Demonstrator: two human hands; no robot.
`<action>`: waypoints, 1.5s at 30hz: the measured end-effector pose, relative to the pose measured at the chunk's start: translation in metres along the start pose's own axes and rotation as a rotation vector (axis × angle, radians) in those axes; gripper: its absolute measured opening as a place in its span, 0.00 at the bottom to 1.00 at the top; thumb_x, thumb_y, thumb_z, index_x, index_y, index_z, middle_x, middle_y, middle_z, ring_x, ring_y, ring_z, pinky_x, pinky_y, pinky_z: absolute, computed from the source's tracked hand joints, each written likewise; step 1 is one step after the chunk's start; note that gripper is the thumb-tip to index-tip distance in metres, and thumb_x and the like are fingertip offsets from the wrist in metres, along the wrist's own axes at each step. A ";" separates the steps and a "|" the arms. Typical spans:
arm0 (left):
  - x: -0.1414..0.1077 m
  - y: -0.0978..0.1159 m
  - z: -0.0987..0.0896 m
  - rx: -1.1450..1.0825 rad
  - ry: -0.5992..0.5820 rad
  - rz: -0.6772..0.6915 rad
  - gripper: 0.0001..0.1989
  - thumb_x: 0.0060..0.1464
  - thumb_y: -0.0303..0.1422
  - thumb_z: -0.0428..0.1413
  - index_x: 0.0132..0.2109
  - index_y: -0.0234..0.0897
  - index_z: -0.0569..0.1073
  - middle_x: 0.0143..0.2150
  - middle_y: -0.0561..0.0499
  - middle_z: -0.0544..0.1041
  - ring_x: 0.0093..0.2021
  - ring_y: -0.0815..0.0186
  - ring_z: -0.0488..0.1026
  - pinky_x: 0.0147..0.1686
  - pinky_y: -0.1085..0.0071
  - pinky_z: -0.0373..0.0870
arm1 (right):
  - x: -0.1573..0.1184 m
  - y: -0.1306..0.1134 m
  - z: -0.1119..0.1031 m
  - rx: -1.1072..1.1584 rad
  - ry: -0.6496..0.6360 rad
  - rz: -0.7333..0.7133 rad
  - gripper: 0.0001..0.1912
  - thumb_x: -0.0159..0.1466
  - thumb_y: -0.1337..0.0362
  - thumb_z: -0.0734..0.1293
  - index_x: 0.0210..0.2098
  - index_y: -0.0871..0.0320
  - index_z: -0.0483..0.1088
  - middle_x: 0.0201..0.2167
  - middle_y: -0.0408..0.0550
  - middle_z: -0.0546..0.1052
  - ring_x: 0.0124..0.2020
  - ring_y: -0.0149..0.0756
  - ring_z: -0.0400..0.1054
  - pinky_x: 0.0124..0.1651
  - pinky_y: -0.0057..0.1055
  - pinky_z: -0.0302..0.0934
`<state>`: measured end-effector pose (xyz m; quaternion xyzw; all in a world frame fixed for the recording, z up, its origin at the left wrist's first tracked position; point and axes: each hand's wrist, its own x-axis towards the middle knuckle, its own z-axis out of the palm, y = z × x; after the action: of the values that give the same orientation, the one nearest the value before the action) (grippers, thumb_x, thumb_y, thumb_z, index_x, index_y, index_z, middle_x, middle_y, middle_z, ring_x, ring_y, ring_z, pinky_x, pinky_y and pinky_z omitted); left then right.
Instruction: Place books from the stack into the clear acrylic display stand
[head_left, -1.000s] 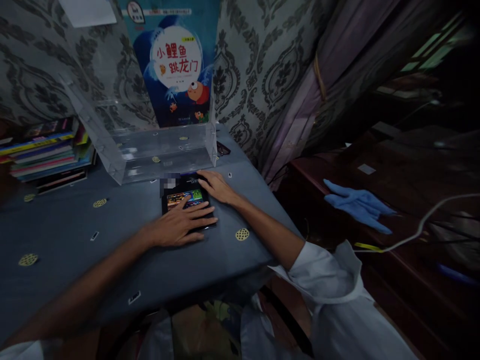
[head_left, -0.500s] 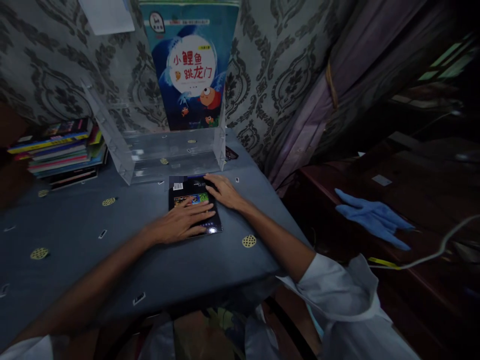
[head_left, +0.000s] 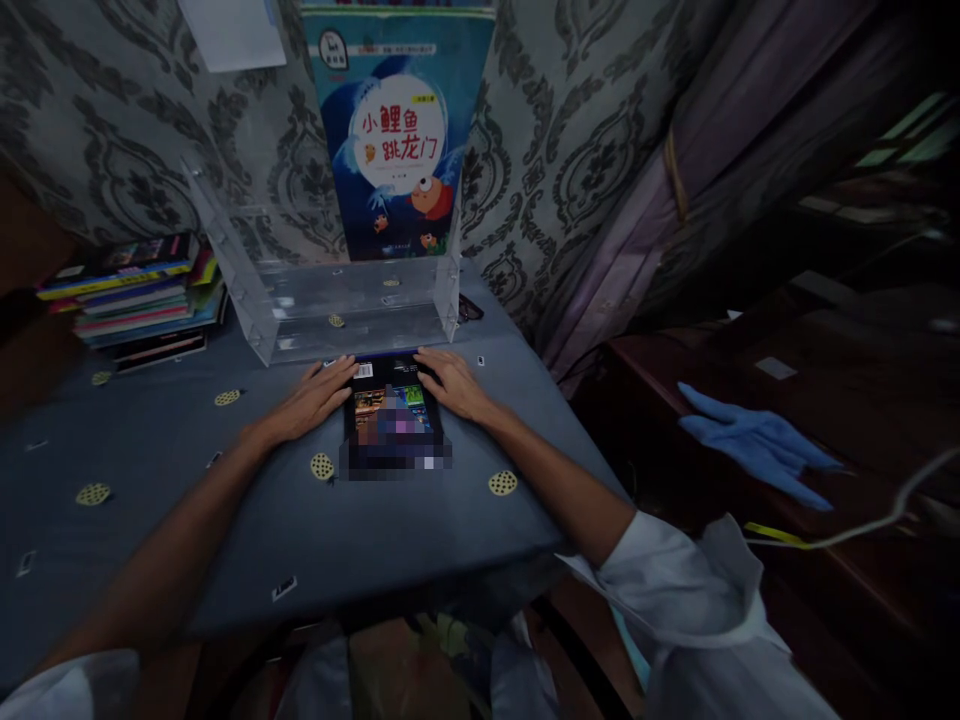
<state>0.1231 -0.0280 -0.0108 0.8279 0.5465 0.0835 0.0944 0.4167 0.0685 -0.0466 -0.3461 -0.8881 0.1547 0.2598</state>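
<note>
A dark book (head_left: 391, 400) lies flat on the grey-blue tablecloth (head_left: 225, 500), just in front of a clear acrylic book stand (head_left: 337, 300). My left hand (head_left: 311, 398) rests at the book's left edge with fingers touching its top corner. Along the right edge lies my right hand (head_left: 450, 383), fingers at the top right corner. A blue children's book (head_left: 401, 140) with a fish on its cover stands upright in the stand against the wall.
A stack of books (head_left: 135, 295) lies at the back left of the table. Patterned wallpaper and a curtain (head_left: 675, 170) rise behind. To the right, a dark wooden surface holds a blue glove (head_left: 757, 445) and a white cable (head_left: 862, 520).
My left hand has slid off the top of the dark book to its left edge, uncovering the cover. My right hand has stayed at the right edge.
</note>
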 end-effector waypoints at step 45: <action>-0.069 0.102 0.032 0.187 0.146 0.306 0.23 0.73 0.37 0.42 0.70 0.41 0.59 0.68 0.46 0.66 0.70 0.59 0.60 0.69 0.53 0.55 | 0.000 -0.014 -0.002 -0.062 -0.019 0.046 0.21 0.69 0.66 0.61 0.59 0.61 0.70 0.63 0.58 0.71 0.65 0.44 0.63 0.69 0.47 0.53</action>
<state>0.1945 -0.1325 -0.0195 0.8982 0.4251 0.1056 -0.0368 0.4102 0.0581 -0.0388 -0.3728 -0.8868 0.1360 0.2369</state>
